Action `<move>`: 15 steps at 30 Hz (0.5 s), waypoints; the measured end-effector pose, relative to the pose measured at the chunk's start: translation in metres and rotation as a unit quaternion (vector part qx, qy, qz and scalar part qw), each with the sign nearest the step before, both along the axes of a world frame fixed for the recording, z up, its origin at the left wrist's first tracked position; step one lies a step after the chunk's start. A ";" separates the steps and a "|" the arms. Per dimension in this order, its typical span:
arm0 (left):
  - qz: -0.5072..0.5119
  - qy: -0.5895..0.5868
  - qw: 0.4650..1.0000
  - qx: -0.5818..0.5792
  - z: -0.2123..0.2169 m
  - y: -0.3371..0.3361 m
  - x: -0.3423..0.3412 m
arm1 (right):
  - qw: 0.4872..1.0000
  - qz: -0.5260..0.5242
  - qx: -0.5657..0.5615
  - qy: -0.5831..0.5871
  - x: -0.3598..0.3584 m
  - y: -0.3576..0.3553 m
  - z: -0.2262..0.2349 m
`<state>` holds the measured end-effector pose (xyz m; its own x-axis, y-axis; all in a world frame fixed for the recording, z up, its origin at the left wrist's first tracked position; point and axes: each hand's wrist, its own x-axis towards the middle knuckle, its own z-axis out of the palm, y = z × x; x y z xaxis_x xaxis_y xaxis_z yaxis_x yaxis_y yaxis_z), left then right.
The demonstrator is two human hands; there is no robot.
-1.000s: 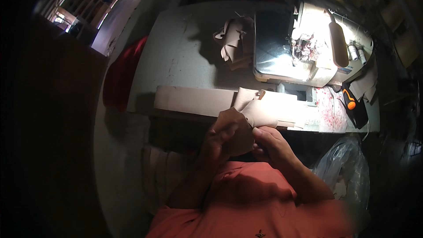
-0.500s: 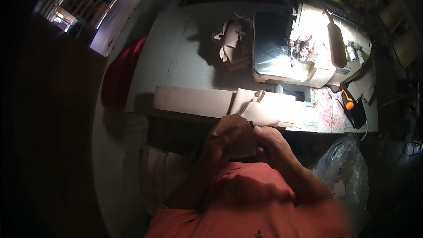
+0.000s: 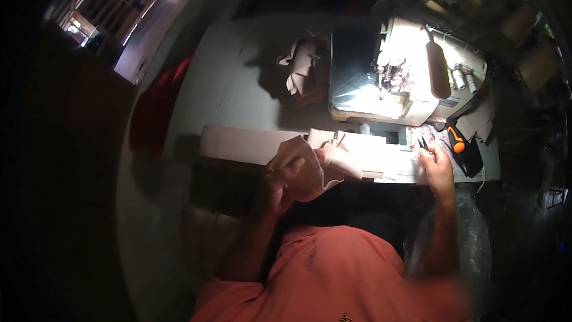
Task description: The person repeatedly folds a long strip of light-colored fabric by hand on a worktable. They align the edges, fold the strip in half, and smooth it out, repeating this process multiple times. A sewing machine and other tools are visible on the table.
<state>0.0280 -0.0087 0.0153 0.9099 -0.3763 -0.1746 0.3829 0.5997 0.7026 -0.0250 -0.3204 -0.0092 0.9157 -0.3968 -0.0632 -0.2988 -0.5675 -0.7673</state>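
My left hand [image 3: 277,186] is closed on a piece of beige fabric [image 3: 308,177], held up in front of the table's near edge. The fabric hangs in loose folds and hides part of the fingers. Farther right, my right hand [image 3: 439,172] grips a small pair of thread snips [image 3: 423,143], dark blades pointing away from me. Its fingers are closed around the snips at the table's near edge. Between the hands, more beige fabric pieces [image 3: 341,160] lie folded on a long pale strip [image 3: 241,145].
A brightly lit sewing machine [image 3: 408,83] stands on the pale table [image 3: 229,77]. Crumpled beige fabric [image 3: 304,71] lies left of it. An orange-handled tool [image 3: 456,141] rests on something black at the right. A clear plastic bag [image 3: 473,232] hangs below; something red [image 3: 156,113] is at the left.
My right hand has left the fabric, moved right and taken hold of the snips. My left hand keeps the fabric, which now hangs more open. The whole view has shifted slightly.
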 end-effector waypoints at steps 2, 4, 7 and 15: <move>-0.001 -0.031 0.998 0.047 0.004 0.005 0.011 | 0.971 0.005 -0.232 -0.052 0.002 -0.012 0.003; -0.005 -0.054 0.993 0.105 0.010 0.014 0.019 | 0.915 0.030 -0.380 -0.133 -0.001 -0.003 0.008; -0.012 -0.071 0.990 0.119 0.031 0.016 0.027 | 0.973 0.081 -0.138 -0.167 0.012 0.024 0.019; 0.104 -0.222 0.936 0.253 0.032 0.051 0.052 | 0.941 0.330 -0.036 -0.059 0.067 0.128 0.044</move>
<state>0.0803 0.0418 0.0472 0.9792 -0.1551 0.1305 -0.1027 0.1754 0.9791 0.0419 -0.1919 0.0346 0.9632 0.2620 0.0595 0.2220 -0.6514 -0.7255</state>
